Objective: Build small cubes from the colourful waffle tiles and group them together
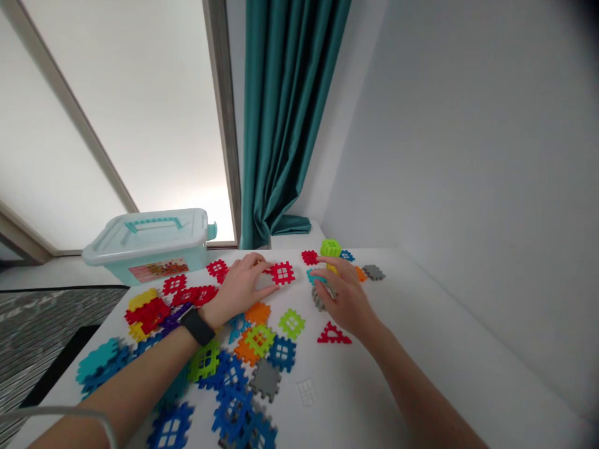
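My left hand point(243, 284), with a black watch on its wrist, reaches over the table with thumb and index finger apart. Just beyond those fingertips lies a red window-shaped building tile point(282, 273); whether they touch it, I cannot tell. My right hand point(345, 292) hovers with its fingers spread over a small group of pieces. Partly hidden under it are a turquoise tile point(311, 275) and a grey tile point(318, 299). A red tile point(309, 257) and a yellow-green assembled block point(331, 248) stand beyond its fingertips. Nearer me is a red triangular piece point(334, 334).
Blue tiles point(231, 405), a grey tile point(266, 379) and green tiles point(292, 323) spread across the left and middle. Red tiles point(148, 313) lie farther left. A lidded turquoise storage box point(154, 240) stands at the back left. A teal curtain point(285, 125) hangs behind the table.
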A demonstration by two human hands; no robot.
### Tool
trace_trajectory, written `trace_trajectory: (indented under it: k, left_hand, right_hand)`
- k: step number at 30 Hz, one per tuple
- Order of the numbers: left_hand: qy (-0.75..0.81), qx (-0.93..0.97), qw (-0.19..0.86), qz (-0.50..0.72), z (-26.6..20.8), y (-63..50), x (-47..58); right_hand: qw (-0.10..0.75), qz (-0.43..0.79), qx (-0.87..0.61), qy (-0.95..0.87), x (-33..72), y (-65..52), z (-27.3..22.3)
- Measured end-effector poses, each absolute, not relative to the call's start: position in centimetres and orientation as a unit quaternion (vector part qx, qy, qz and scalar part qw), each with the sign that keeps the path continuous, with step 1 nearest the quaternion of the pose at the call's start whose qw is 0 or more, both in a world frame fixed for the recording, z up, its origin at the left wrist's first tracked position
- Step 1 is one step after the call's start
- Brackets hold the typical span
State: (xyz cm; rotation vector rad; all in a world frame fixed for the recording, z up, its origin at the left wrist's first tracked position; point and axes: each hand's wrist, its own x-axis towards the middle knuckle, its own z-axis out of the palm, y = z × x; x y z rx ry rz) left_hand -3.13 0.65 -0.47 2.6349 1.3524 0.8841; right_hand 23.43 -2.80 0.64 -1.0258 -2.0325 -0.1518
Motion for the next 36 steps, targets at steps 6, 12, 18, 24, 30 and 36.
trace_trajectory:
  k: [6, 12, 18, 24, 30, 36]
  left_hand:
    - [0.423, 0.865, 0.027, 0.27, -1.8, 4.8, 1.0]
    - [0.436, 0.85, 0.084, 0.284, -3.8, 9.4, 4.3]
    - [0.452, 0.833, 0.119, 0.296, -5.7, 12.3, 6.3]
    - [0.462, 0.829, 0.118, 0.291, -6.5, 12.9, 7.0]
    - [0.484, 0.822, 0.109, 0.279, -6.7, 12.9, 7.4]
    - [0.491, 0.82, 0.107, 0.273, -6.7, 13.0, 7.5]
  right_hand:
    - [0.434, -0.077, -0.444, -0.78, 27.0, -2.0, 0.3]
    - [0.466, -0.064, -0.467, -0.748, 28.7, -2.3, -0.3]
    - [0.469, -0.064, -0.476, -0.742, 29.4, -2.7, -0.5]
    - [0.471, -0.074, -0.468, -0.744, 29.3, -2.6, -0.7]
    - [0.47, -0.069, -0.468, -0.745, 29.1, -2.8, -0.4]
    - [0.467, -0.067, -0.471, -0.745, 29.1, -2.8, -0.5]
